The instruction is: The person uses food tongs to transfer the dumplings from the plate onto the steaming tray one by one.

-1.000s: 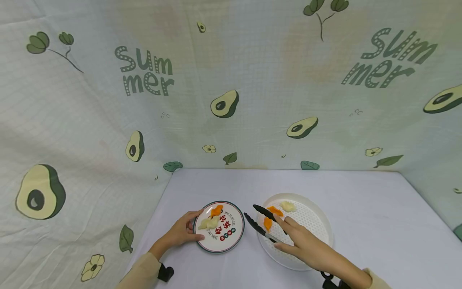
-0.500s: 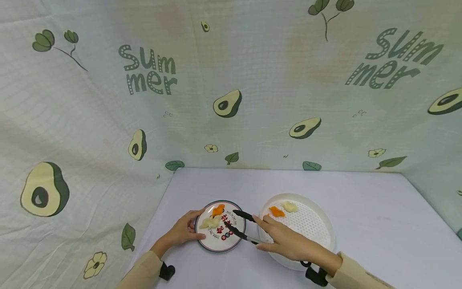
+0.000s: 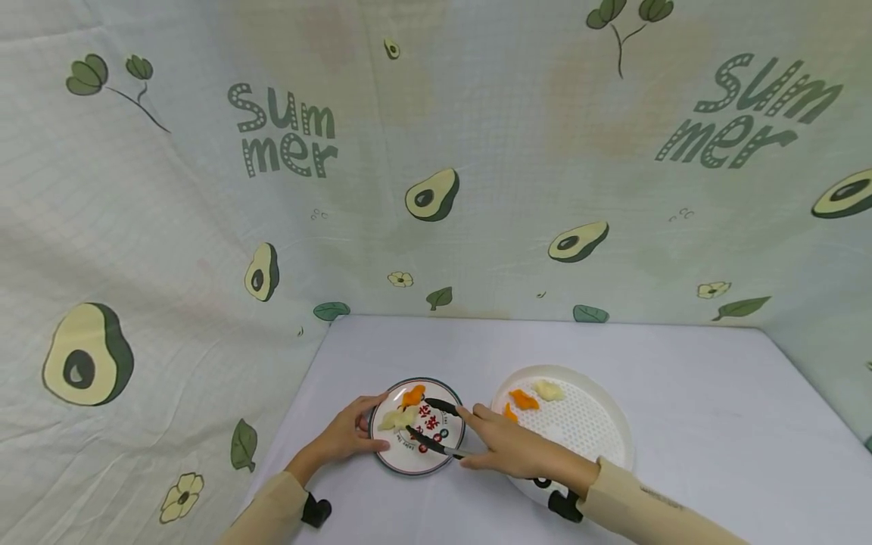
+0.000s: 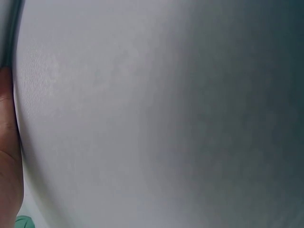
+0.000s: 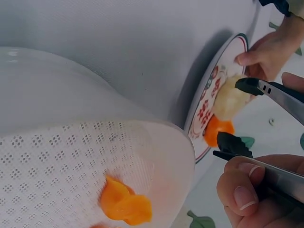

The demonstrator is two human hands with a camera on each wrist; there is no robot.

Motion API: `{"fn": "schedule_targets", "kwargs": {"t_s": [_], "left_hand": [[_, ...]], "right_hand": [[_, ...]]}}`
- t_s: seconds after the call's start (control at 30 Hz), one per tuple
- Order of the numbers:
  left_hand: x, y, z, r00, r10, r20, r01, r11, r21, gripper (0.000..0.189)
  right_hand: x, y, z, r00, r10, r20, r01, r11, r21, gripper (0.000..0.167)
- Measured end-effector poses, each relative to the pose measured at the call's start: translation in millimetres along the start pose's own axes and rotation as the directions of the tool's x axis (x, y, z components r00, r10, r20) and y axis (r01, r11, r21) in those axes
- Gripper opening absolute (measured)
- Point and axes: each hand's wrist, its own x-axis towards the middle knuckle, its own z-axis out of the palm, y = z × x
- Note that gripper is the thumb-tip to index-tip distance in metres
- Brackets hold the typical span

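My left hand [image 3: 346,434] grips the left rim of a small white plate [image 3: 417,463] with red lettering, thumb on top. On that plate lie an orange dumpling-like piece [image 3: 412,396] and pale cream dumpling-like food [image 3: 397,418]. Black-tipped metal tongs [image 3: 429,441] are held in my right hand [image 3: 507,444], their arms spread. The tong tips are over the plate, close to the food, with nothing seen pinched between them. The right wrist view shows the tongs [image 5: 285,107] in front of the pale food [image 5: 230,99]. The left wrist view is mostly blurred tabletop.
A round white perforated tray [image 3: 599,431] stands right of the plate, partly under my right forearm. It holds orange pieces [image 3: 524,399] and a pale piece [image 3: 549,390]. A patterned cloth [image 3: 504,151] hangs behind the white table [image 3: 702,393].
My right hand has carried the spread tongs leftward, from over the perforated tray to over the plate. The left hand stays on the plate's rim.
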Motion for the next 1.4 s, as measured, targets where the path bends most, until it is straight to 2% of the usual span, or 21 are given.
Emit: {"fn": "schedule_targets", "kwargs": {"t_s": [0.57,0.77,0.93,1.4], "left_hand": [[-0.9,5.8,-0.3,1.000,-0.005,0.002,0.005,1.000,-0.001,0.090],[-0.4,5.6,-0.2,1.000,0.015,-0.005,-0.015,1.000,-0.015,0.089],[0.0,4.3,0.6,1.000,0.003,-0.004,-0.003,1.000,-0.014,0.089],[-0.9,2.1,0.3,1.000,0.005,-0.001,-0.005,1.000,-0.003,0.089]], "right_hand": [[22.8,6.0,7.7,1.000,0.006,0.027,-0.005,1.000,-0.020,0.081],[24.1,6.5,7.4,0.999,0.001,0.042,-0.001,1.000,0.006,0.079],[24.4,5.6,6.3,0.999,-0.029,0.044,0.027,0.999,0.035,0.076],[19.9,7.8,8.9,0.999,-0.029,0.043,0.027,0.999,0.045,0.075]]}}
